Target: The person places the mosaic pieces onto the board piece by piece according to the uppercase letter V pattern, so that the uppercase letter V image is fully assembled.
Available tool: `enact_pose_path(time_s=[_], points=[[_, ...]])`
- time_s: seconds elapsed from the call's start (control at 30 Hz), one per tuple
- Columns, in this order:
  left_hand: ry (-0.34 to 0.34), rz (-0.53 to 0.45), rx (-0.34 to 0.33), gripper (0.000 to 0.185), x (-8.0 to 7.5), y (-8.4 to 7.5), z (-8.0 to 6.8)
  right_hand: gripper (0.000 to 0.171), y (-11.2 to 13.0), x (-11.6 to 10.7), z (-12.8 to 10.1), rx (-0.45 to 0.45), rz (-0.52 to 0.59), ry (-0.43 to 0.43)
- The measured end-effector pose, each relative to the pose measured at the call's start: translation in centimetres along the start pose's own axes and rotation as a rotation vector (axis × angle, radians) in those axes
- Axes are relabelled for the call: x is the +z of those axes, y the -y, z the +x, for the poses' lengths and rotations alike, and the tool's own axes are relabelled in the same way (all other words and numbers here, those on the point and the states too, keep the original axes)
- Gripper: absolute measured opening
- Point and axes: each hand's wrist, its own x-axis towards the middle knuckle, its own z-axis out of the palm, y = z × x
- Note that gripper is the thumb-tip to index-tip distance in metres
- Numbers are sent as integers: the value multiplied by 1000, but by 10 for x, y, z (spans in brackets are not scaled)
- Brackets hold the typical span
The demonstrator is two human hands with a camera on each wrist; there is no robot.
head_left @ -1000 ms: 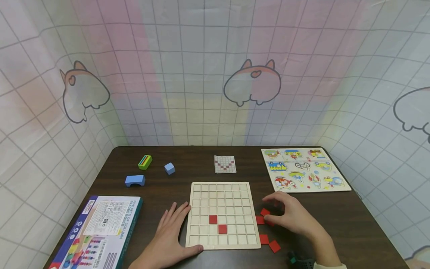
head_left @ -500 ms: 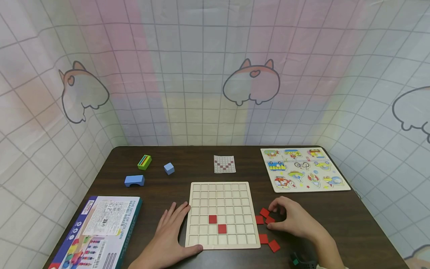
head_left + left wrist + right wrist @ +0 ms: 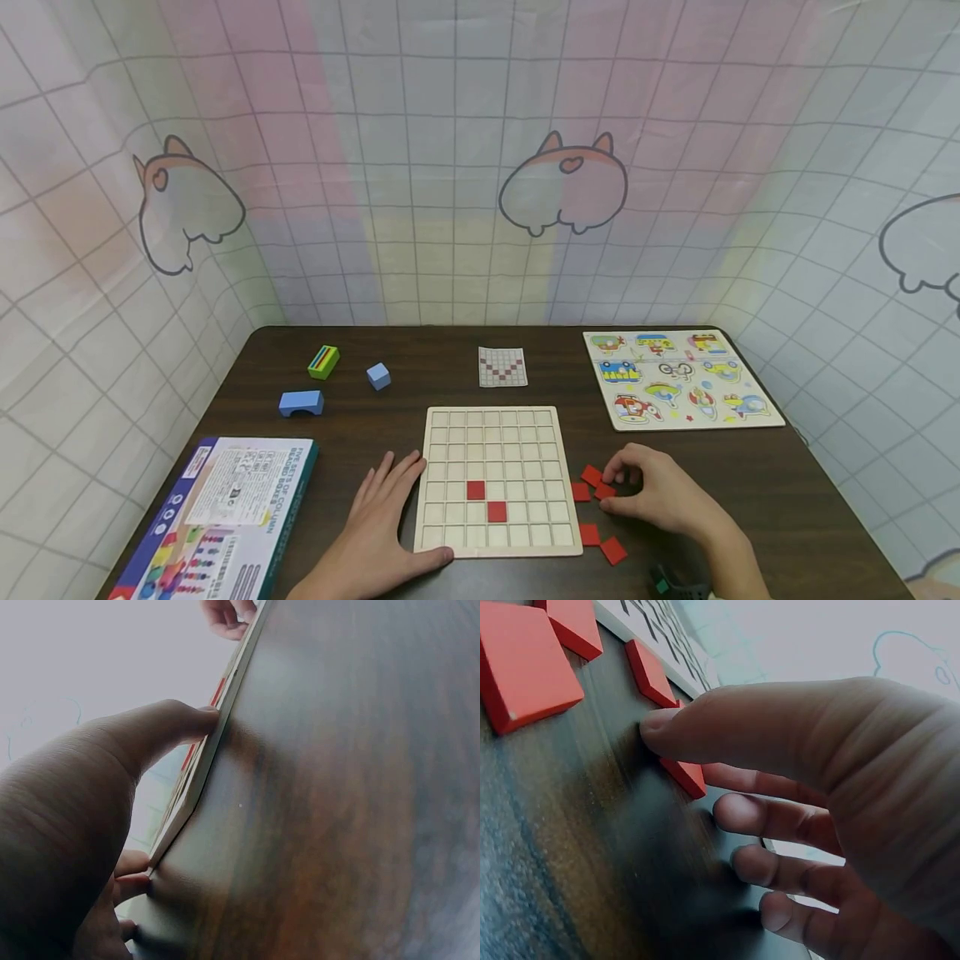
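A wooden grid board (image 3: 495, 433) lies in the middle of the dark table, with two red tiles (image 3: 476, 490) set in its lower rows. My left hand (image 3: 390, 492) lies flat on the table, thumb and fingertips against the board's left edge (image 3: 202, 761). Right of the board lie several loose red tiles (image 3: 589, 533). My right hand (image 3: 615, 483) is curled over the upper ones. In the right wrist view its thumb (image 3: 660, 724) and forefinger pinch one red tile (image 3: 684, 776) that still lies on the table. Other tiles (image 3: 521, 664) lie nearby.
A small pattern card (image 3: 502, 367) lies behind the board, and a picture puzzle (image 3: 678, 379) sits at the back right. A green block (image 3: 323, 362), blue cube (image 3: 378, 376) and blue arch (image 3: 301, 403) stand at the back left. A printed box (image 3: 217, 517) lies front left.
My right hand has dropped onto the loose red tiles and its fingers have curled in round one. The left hand and board have not moved.
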Motion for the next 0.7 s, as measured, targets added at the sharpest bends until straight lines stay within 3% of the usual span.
enact_pose_path(time_s=[0.27, 0.7], points=[[-13, 4, 2, 131, 1, 1, 0, 25, -7, -1, -1, -2, -19, -31], [-14, 11, 1, 132, 0, 1, -1, 25, -6, -2, 2, 116, 13, -50]])
